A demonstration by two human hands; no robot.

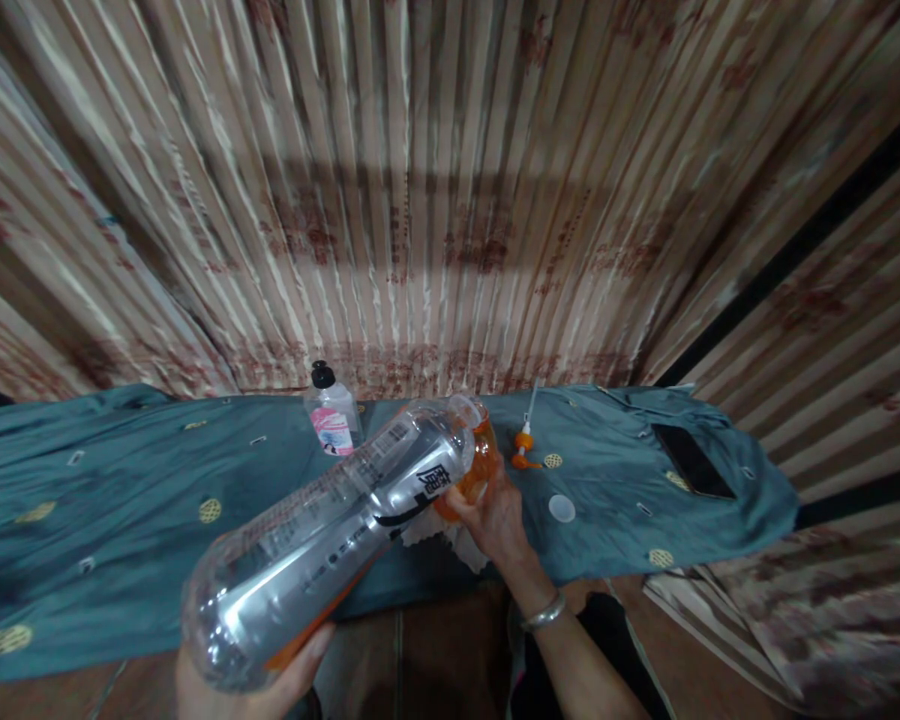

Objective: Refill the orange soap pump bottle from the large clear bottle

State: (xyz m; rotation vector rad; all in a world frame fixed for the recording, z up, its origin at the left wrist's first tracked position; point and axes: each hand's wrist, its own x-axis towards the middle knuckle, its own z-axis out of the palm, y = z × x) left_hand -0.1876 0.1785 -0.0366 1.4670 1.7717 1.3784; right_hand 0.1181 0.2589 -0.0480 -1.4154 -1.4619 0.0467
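My left hand (262,685) is closed round the base of a large clear plastic bottle (307,550) with a silver label. That bottle is tilted, its neck up to the right against the mouth of a smaller orange bottle (484,455). Whether liquid runs between them I cannot tell. My right hand (495,515), below a silver bracelet, grips the orange bottle, whose lower part is partly hidden. Crumpled white tissue (465,545) lies under it. Right of that hand are an orange and white pump top (523,443) and a round white cap (562,508).
A clear bottle with a black cap and pink label (333,415) stands at the back left of the table. A black phone (691,460) lies at the right on the green patterned cloth (142,470). Patterned curtains (435,200) hang close behind and to the sides.
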